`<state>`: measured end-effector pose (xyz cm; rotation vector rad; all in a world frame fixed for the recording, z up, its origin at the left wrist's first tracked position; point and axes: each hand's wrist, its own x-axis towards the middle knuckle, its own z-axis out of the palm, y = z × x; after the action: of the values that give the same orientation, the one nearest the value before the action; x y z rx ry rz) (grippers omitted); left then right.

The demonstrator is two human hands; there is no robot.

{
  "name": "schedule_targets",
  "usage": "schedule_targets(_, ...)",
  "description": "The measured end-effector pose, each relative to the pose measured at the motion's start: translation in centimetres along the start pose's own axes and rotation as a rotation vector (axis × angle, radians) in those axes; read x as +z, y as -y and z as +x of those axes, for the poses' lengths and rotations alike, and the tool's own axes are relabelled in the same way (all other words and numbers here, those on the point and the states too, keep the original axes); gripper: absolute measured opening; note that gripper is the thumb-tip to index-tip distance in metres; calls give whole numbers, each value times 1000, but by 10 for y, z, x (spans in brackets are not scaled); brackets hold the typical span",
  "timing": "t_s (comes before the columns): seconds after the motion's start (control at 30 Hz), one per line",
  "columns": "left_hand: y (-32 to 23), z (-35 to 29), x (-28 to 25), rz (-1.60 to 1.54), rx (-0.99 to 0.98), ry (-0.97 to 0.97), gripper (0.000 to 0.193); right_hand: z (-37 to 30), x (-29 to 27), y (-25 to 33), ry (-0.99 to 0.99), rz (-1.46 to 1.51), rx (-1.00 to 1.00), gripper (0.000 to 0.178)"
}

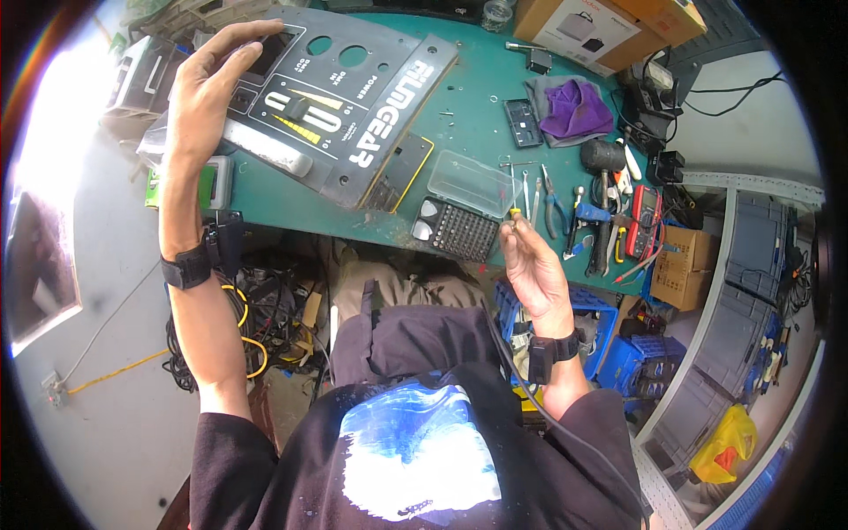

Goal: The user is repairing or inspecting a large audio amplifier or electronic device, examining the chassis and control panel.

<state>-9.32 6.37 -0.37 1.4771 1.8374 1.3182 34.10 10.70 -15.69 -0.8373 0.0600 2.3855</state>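
My left hand (205,93) reaches over the upper left corner of a black control panel (389,84) with two sliders and round holes. Its fingers and thumb bend round the dark rectangular window there. The panel lies tilted across the bench's left part, with a yellow-edged black part (411,168) under its right side. At the bench's front edge, my right hand (537,274) pinches a thin screwdriver (515,211) with a yellow collar, its shaft pointing away from me. Just left of that hand sits a bit set (461,231), its clear lid (473,184) raised.
Pliers (554,203), a mallet (602,157), a hammer and a red multimeter (647,216) crowd the green bench's (468,93) right side. Behind them lie a purple cloth (576,108) and a small black tray (523,123). A cardboard box (579,31) stands at the back; blue crates (649,358) sit below.
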Motion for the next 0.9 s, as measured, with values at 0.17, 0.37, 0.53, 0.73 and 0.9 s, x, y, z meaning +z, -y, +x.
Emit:
schedule_targets(0.17,5,1,-4,70,-4,56,34,-5,-8,6,-4,-55,-64,20)
schedule_targets(0.37,7,-1,-16,79,6,59,35,-16,-37,25,-97,-351,-284,27)
schedule_targets(0.53,-5,1,-5,188,168,115,32,-20,-65,31,-211,-475,-313,25)
schedule_targets(0.73,-1,-2,-10,201,6,19,34,-3,-82,17,-297,-815,-326,21)
schedule_targets(0.9,6,0,-16,245,-5,29,37,17,-100,7,-303,-1249,-482,16)
